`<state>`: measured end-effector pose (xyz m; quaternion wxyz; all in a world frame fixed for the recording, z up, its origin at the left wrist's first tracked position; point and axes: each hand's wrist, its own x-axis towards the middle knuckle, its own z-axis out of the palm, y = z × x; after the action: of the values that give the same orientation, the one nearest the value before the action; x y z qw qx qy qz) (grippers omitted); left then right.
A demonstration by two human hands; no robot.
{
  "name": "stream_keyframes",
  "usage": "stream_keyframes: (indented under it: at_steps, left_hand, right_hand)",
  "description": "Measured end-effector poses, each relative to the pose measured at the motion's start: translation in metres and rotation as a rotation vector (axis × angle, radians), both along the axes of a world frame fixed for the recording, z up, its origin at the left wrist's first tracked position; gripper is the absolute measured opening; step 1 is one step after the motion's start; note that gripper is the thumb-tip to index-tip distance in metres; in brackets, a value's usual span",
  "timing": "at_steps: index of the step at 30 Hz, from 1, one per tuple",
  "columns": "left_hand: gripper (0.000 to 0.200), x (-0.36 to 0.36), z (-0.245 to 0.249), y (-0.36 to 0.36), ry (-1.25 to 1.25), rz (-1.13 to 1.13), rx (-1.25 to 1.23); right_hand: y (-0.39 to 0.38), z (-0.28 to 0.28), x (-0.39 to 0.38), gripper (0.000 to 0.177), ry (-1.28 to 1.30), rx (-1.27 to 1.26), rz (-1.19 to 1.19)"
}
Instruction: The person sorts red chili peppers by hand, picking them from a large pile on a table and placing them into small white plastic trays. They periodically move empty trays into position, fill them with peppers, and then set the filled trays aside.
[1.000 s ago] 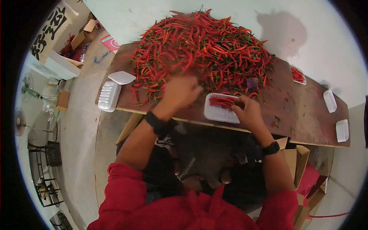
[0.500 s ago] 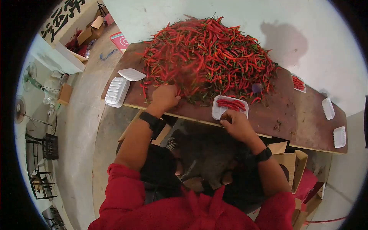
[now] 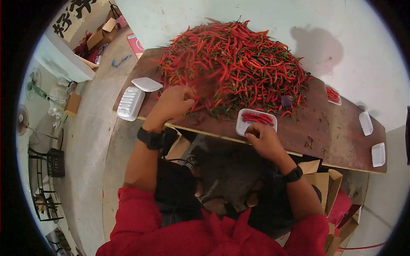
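Observation:
A large heap of red chillies with green stems (image 3: 239, 64) covers the back of the brown table (image 3: 307, 128). At the heap's left front edge is my left hand (image 3: 176, 101), its fingers bent toward the chillies; what they hold, if anything, is hidden. My right hand (image 3: 261, 138) rests at the front edge of a white tray (image 3: 240, 125), thumb and fingers curled together. Several red chillies (image 3: 258, 118) lie side by side in that tray, just beyond the fingertips. Whether the right fingers pinch anything is too small to tell.
Stacked white trays (image 3: 130, 103) and a single tray (image 3: 147, 84) are on the table's left. Rightward are a filled tray (image 3: 333, 94) and two white trays (image 3: 365, 123) (image 3: 378, 154). Cardboard boxes (image 3: 326, 185) stand below the table, and a wall (image 3: 358, 51) rises behind it.
My left hand has shifted a little left and up along the heap's edge. My right hand has hardly moved beside the tray.

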<state>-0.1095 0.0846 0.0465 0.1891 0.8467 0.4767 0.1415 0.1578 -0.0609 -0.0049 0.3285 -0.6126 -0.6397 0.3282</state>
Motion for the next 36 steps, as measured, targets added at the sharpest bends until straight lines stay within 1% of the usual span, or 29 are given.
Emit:
stream_keyframes:
  at_steps: [1,2,4,5,7,11,13,14,16,17,19,20,22,23,25,29,32,34,35,36]
  left_hand:
    - [0.021,0.003,0.005,-0.004,-0.041,-0.055,-0.076]
    - [0.021,0.007,0.007,-0.009,-0.041,-0.057,-0.077]
    - [0.021,0.019,0.005,-0.020,-0.091,-0.249,-0.184]
    - [0.021,0.025,0.003,-0.025,-0.093,-0.251,-0.187]
    - [0.019,0.037,0.000,-0.035,-0.159,-0.443,-0.270]
    - [0.019,0.053,0.004,-0.048,-0.127,-0.449,-0.332]
    - [0.017,0.056,-0.006,-0.047,-0.235,-0.464,-0.407]
    - [0.017,0.057,-0.006,-0.047,-0.237,-0.465,-0.409]
    - [0.020,0.060,-0.006,-0.049,-0.299,-0.330,-0.534]
    - [0.020,0.061,-0.008,-0.049,-0.299,-0.331,-0.534]
    - [0.026,0.064,-0.015,-0.049,-0.499,-0.176,-0.623]
    - [0.026,0.066,-0.016,-0.049,-0.498,-0.177,-0.623]
    - [0.028,0.069,-0.017,-0.051,-0.618,-0.072,-0.815]
    - [0.028,0.072,-0.020,-0.053,-0.617,-0.073,-0.816]
    - [0.023,0.076,-0.030,-0.056,-0.778,-0.054,-0.993]
    - [0.020,0.081,-0.039,-0.058,-0.785,-0.092,-0.952]
    - [0.018,0.083,-0.036,-0.060,-0.791,-0.084,-0.940]
    - [0.016,0.085,-0.035,-0.063,-0.740,-0.127,-0.778]
    - [0.016,0.086,-0.034,-0.064,-0.740,-0.127,-0.778]
    - [0.016,0.086,-0.033,-0.067,-0.690,-0.146,-0.660]
  right_hand:
    - [0.001,0.001,-0.002,0.016,0.031,0.034,-0.012]
    - [0.002,0.000,-0.002,0.016,0.031,0.033,-0.015]
    - [0.003,0.001,-0.005,0.019,0.024,0.036,-0.065]
    - [0.002,0.005,-0.007,0.019,0.022,0.033,-0.066]
    - [0.000,0.015,-0.012,0.020,0.014,-0.006,-0.056]
    - [-0.002,0.009,-0.013,0.019,0.022,0.037,0.004]
    - [-0.004,0.007,-0.014,0.017,0.040,0.022,0.036]
    - [-0.004,0.007,-0.014,0.017,0.039,0.021,0.035]
    - [-0.005,0.005,-0.014,0.017,0.050,0.016,0.027]
    - [-0.005,0.005,-0.014,0.017,0.051,0.017,0.027]
    - [-0.005,0.004,-0.014,0.016,0.079,0.068,0.012]
    - [-0.005,0.003,-0.014,0.016,0.079,0.068,0.012]
    - [-0.004,0.000,-0.013,0.016,0.153,0.046,-0.048]
    - [-0.003,-0.002,-0.012,0.016,0.153,0.046,-0.050]
    - [-0.004,-0.003,-0.011,0.017,0.191,0.063,-0.063]
    - [-0.005,-0.001,-0.010,0.018,0.171,0.039,-0.075]
    - [-0.006,0.000,-0.010,0.019,0.221,0.060,-0.071]
    - [-0.006,0.000,-0.009,0.019,0.223,0.052,-0.081]
    - [-0.006,0.000,-0.009,0.019,0.224,0.052,-0.081]
    - [-0.006,0.000,-0.008,0.019,0.234,0.031,-0.076]
